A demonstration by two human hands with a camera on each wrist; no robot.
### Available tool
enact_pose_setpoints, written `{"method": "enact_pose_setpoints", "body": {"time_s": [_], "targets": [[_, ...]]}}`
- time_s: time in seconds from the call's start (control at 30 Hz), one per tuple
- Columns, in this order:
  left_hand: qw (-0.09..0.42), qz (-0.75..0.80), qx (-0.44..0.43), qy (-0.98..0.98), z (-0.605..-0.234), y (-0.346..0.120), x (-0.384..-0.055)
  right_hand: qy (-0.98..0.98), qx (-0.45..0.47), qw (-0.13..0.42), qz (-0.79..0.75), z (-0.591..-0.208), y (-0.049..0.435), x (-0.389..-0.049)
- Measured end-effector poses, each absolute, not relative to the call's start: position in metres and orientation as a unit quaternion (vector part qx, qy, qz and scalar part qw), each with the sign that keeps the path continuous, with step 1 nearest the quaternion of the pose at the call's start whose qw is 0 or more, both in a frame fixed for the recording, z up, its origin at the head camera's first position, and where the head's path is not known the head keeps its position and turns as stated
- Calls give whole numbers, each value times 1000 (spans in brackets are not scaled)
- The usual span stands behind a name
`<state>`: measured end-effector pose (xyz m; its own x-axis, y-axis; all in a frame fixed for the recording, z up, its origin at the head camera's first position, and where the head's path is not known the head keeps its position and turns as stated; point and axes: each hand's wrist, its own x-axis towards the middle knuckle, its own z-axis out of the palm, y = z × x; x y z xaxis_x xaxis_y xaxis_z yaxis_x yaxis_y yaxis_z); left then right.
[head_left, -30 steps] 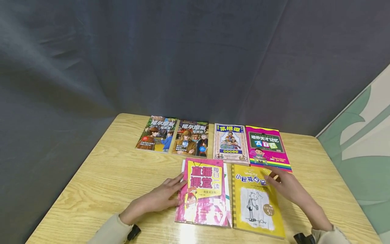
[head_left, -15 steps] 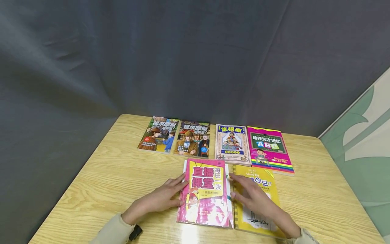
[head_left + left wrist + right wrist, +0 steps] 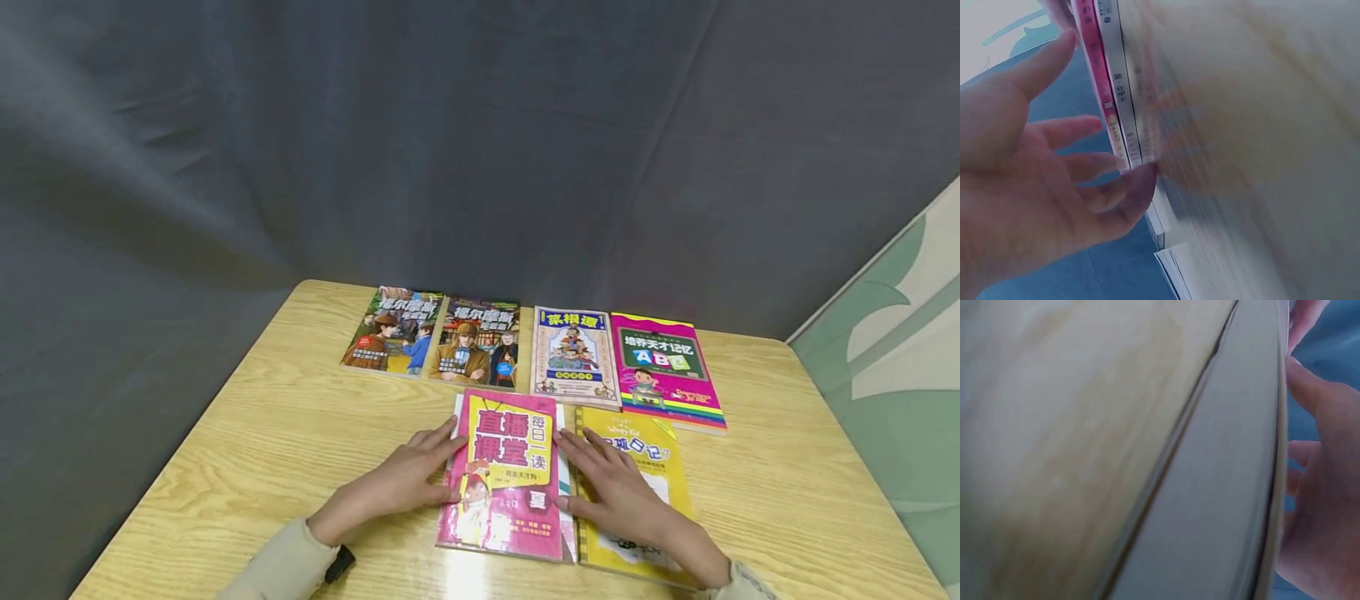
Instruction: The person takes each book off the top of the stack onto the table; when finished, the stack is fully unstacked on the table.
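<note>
A glossy pink book (image 3: 504, 483) lies over a white-edged book (image 3: 567, 521) that peeks out at both sides. In the left wrist view, the pink spine (image 3: 1091, 53) and the white spine (image 3: 1116, 69) run side by side. My left hand (image 3: 397, 483) touches the stack's left side with loosely bent fingers, their tips at the spines. From the other side, my right hand (image 3: 626, 497) reaches across a yellow book (image 3: 678, 475), fingertips at the pink book's right edge. It covers part of the yellow cover. A page block (image 3: 1210, 469) fills much of the right wrist view.
Behind the stack, two detective-cover books (image 3: 393, 333) (image 3: 476, 343), a pale book (image 3: 575, 354) and a magenta ABC book (image 3: 667, 367) lie in a row. They sit on the wooden table (image 3: 262, 433), near a dark curtain (image 3: 450, 150). A patterned panel (image 3: 900, 350) stands right.
My right hand has moved left from the yellow book's upper right corner to the pink book's right edge. My left hand stays at the stack's left side.
</note>
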<state>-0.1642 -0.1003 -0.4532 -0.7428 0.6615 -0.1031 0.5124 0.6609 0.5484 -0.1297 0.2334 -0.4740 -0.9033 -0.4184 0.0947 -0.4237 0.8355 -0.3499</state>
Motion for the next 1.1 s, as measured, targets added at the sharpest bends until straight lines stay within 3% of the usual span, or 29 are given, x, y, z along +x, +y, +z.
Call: {"method": "enact_pose_setpoints", "body": {"time_s": [0.53, 0.77, 1.1], "targets": [[134, 288, 279, 906, -457, -85, -178, -962, 226, 24, 153, -473, 235, -127], [140, 298, 283, 901, -453, -79, -174, -963, 220, -2, 155, -471, 234, -127], [122, 616, 167, 760, -452, -81, -189, -957, 233, -13, 173, -470, 235, -129]]}}
